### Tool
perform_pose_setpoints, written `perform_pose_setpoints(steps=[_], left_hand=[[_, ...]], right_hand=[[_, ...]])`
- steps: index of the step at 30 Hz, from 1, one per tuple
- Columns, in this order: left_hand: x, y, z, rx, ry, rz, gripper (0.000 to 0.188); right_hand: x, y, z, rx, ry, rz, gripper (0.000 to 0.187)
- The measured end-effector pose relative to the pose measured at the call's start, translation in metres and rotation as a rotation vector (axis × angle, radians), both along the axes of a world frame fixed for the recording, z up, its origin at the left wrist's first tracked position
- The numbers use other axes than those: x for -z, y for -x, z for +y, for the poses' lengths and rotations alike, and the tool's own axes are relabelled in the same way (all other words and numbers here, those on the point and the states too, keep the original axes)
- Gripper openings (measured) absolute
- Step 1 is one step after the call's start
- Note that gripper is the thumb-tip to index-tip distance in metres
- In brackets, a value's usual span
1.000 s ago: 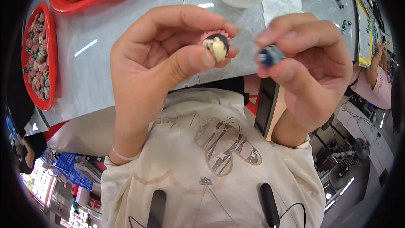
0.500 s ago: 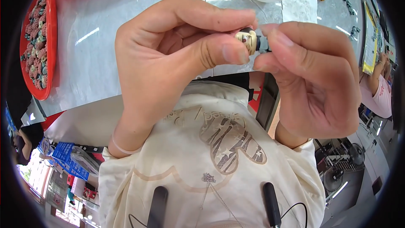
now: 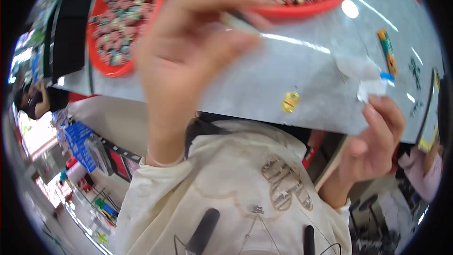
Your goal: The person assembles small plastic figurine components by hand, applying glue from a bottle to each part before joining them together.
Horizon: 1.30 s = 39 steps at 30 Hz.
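Note:
My left hand (image 3: 184,52) is raised over the table, smeared by motion. Thumb and fingers pinch a small figure (image 3: 239,22), pale and dark in colour, whose details are blurred. Behind that hand are two red trays of small pink, cream and dark figures: a left tray (image 3: 111,72) and a far tray (image 3: 311,10). My right hand (image 3: 373,146) hovers at the table's front edge on the right, its fingers loosely bent and apart, with nothing visible in them. Just beyond its fingertips lies a white sheet (image 3: 370,89).
A small yellow piece (image 3: 290,101) lies near the table's front edge. At the right are a clear plastic piece (image 3: 356,67), a blue tip (image 3: 387,76), an orange and green tube (image 3: 388,52) and small dark parts (image 3: 415,73). Another person's arm (image 3: 427,160) shows at far right.
My hands have parted: the left keeps the small figure, while the right has let go and moved down and right. The view has swung left, showing more of the red trays.

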State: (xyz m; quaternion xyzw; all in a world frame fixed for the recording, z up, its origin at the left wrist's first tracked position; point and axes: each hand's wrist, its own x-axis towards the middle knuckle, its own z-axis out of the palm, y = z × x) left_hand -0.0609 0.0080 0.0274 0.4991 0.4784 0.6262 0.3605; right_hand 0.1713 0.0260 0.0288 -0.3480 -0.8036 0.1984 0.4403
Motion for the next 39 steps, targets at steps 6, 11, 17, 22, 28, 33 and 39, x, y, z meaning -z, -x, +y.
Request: perform_pose_setpoints(steps=[6,11,17,22,28,33,39], left_hand=[[-0.032,0.107,-0.023,-0.215,0.425,1.110,0.023],[-0.049,0.122,-0.018,-0.389,0.510,0.944,0.029],[0.001,0.131,-0.009,-0.364,0.507,1.423,0.059],[-0.003,0.130,-0.002,-0.451,0.645,1.416,0.056],[-0.020,0.137,-0.006,-0.271,0.572,1.425,0.052],[-0.064,0.085,0.027,-0.215,0.418,1.256,0.031],[-0.027,0.064,0.078,0.085,0.201,1.325,0.028]], right_hand=[[0.011,-0.017,0.000,0.108,0.132,0.068,0.034],[0.012,-0.022,0.004,0.060,0.139,0.103,0.027],[0.011,-0.022,0.001,0.039,0.216,0.159,0.019],[0.012,-0.028,0.000,0.087,0.242,0.178,0.015],[0.008,-0.029,-0.001,0.149,0.266,0.217,0.010],[0.009,-0.031,-0.002,0.170,0.265,0.215,0.009],[0.006,-0.034,-0.006,0.132,0.324,0.192,0.012]])
